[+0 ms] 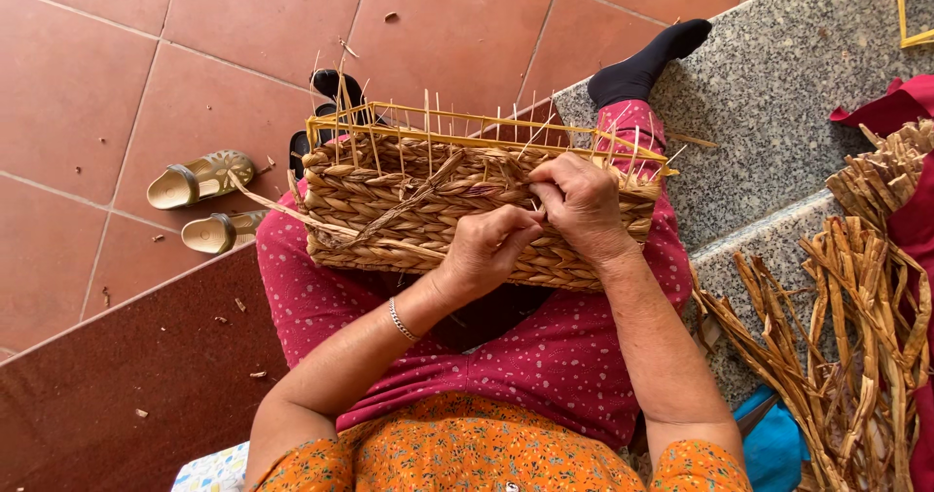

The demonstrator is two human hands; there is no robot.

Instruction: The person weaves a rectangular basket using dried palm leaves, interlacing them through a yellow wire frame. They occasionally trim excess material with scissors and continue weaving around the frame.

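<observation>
Terracotta floor tiles [224, 25] fill the background, with a grey speckled stone step [778, 93] at your right. On your lap sits one half-woven basket [428, 215], rectangular, plaited straw walls around a yellow wire frame [467, 122], thin upright stakes poking above the rim. Your left hand [486, 249] is curled against the basket's near wall, fingertips pinched on a strand. Your right hand [582, 205] lies over the top edge, fingers bent and pressed together with the left ones at the same spot; which strand it grips you cannot tell. One loose twisted straw strand [292, 215] trails off the basket's left corner, across your knee. One silver bracelet [401, 321] on the left wrist.

Outward: magenta dotted trousers [545, 356] under the basket, orange flowered top [486, 458] below. Two black-socked feet, one [647, 59] out on the stone step, one [336, 88] mostly hidden behind the basket. Two pale sandals [209, 205] lie on the tiles, well apart from the basket, left side. One heap of dried flat straw [846, 336] lies on the lower step just beside your right arm, a second braided bundle [885, 176] above it. Red cloth [900, 103] at far right edge, blue thing [773, 443] partly hidden under the straw. Scraps litter the floor. Nothing blocks the hands.
</observation>
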